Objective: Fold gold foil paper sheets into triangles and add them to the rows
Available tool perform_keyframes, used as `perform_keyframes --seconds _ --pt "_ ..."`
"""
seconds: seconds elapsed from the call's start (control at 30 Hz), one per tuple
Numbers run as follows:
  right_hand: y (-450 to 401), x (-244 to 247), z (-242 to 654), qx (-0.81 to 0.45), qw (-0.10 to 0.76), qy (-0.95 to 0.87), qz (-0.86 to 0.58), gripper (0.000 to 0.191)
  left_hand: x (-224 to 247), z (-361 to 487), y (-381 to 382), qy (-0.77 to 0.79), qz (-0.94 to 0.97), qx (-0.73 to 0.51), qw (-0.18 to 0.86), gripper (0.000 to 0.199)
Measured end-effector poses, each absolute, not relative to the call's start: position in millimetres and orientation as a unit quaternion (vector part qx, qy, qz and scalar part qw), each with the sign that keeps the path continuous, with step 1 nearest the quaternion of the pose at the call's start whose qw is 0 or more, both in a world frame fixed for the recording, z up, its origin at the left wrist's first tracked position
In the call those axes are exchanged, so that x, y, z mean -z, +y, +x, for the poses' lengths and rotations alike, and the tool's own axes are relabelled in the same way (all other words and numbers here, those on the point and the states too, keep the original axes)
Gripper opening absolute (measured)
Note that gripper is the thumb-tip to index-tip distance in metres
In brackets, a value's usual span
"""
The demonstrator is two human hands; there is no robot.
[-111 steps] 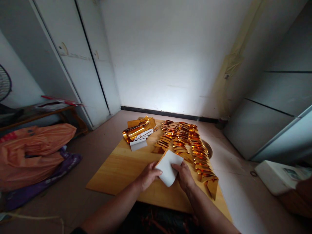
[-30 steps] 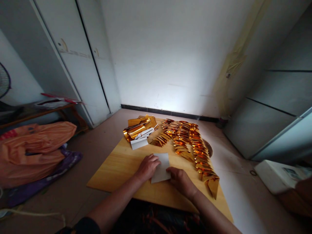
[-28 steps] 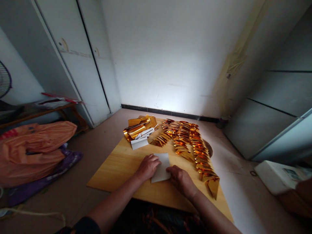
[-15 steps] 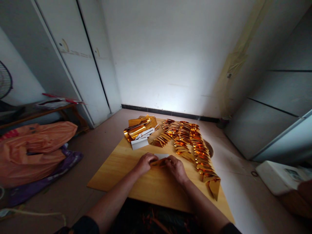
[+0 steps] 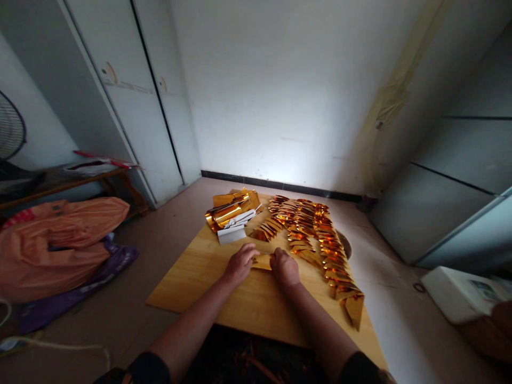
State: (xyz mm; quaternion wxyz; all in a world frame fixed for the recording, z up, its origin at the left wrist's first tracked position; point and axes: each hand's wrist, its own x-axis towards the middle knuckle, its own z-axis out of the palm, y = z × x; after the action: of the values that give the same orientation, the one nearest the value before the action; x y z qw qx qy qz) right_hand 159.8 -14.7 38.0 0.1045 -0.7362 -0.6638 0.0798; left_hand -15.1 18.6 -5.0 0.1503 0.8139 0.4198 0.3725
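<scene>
Two hands on a gold sheet at the tabletop

The left hand and right hand hold opposite ends of the gold sheet, fingers closed down on it, low over the middle of the wooden tabletop. Beyond the left hand lies a loose pile of gold and white sheets; beyond and beside the right hand, folded gold pieces stand in overlapping rows.

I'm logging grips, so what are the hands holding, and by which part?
A folded gold sheet: left hand at its left end, right hand at its right end.
</scene>
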Motion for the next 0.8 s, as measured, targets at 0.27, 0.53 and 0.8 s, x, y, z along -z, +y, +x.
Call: perform_keyframes --seconds 0.27,0.53,0.8 --pt "-8.4 -35.7 161.5 -0.077 0.084 -0.664 -0.739 0.023 -3.4 -5.9 2.6 0.441 0.836 -0.301 0.124 0.016" --pt "-6.1 -46.3 159.5 -0.099 0.061 -0.652 -0.750 0.027 -0.9 -2.3 1.7 0.449 0.847 -0.270 0.092 0.010" --pt "-6.4 -48.0 159.4 -0.097 0.059 -0.652 -0.750 0.025 -1.1 -2.5 -0.5 0.445 0.851 -0.267 0.078 0.008"
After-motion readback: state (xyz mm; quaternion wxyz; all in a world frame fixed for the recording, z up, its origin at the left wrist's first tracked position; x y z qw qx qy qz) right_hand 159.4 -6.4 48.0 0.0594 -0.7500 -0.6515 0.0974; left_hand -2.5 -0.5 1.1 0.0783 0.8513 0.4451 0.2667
